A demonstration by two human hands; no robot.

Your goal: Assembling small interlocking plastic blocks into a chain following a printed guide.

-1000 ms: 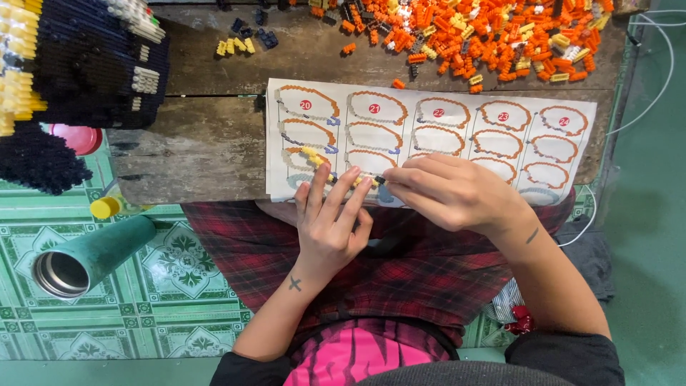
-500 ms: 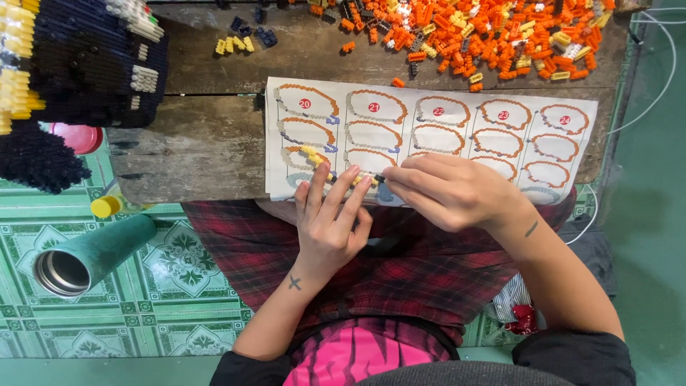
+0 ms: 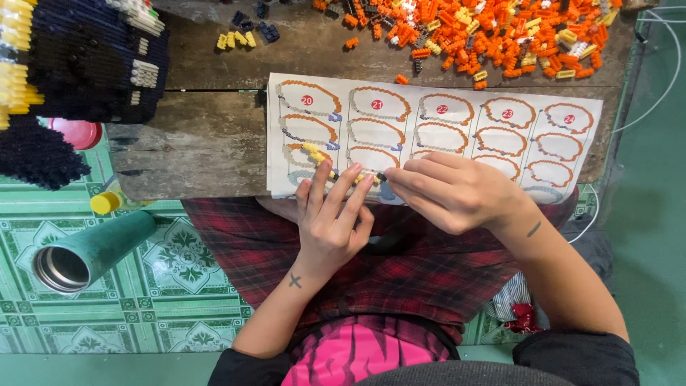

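Both hands meet at the near edge of a weathered wooden table point(image 3: 200, 143). The left hand point(image 3: 332, 218) lies fingers-forward, its fingertips point(image 3: 355, 171) pressed down on a thin strip of small building bricks point(image 3: 336, 168). The right hand point(image 3: 450, 193) comes in from the right side, fingers bunched narrow, pinching the dark end of that same strip. The strip's long axis runs roughly left to right along the table's near edge, with its yellow end angled slightly away towards the upper left; part of it is hidden under the fingers.

Under the strip lies a white instruction sheet point(image 3: 572, 143), printed with rows of orange ring-shaped build steps. Beneath the forearms is a red plaid lap. The floor point(image 3: 164, 286) is green patterned tile; on it, left of the lap, a green cylindrical flask point(image 3: 93, 250) lies with its open mouth facing the camera, and a small yellow-capped bottle point(image 3: 107, 201) stands by the table edge.

Farther across the table, a loose heap of orange, yellow and white bricks point(image 3: 493, 36) spreads along the far right. A few dark blue and yellow bricks point(image 3: 246, 34) sit apart at the far centre. At far left stands a large, part-built model point(image 3: 71, 64) of black, navy and yellow bricks.
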